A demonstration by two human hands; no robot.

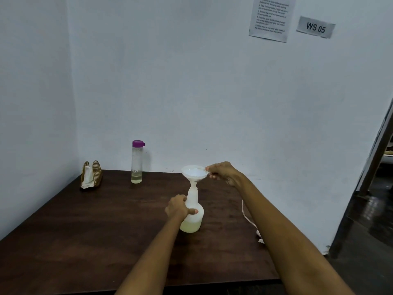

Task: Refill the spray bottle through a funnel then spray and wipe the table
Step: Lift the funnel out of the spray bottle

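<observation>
On the dark wooden table, the left hand wraps its fingers around a translucent white plastic spray bottle holding pale yellow liquid. The right hand pinches the rim of a white plastic funnel seated in its neck.

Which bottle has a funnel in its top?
The white spray bottle gripped by the left hand. The right hand holds its funnel. The clear bottle by the wall has a purple cap instead.
</observation>
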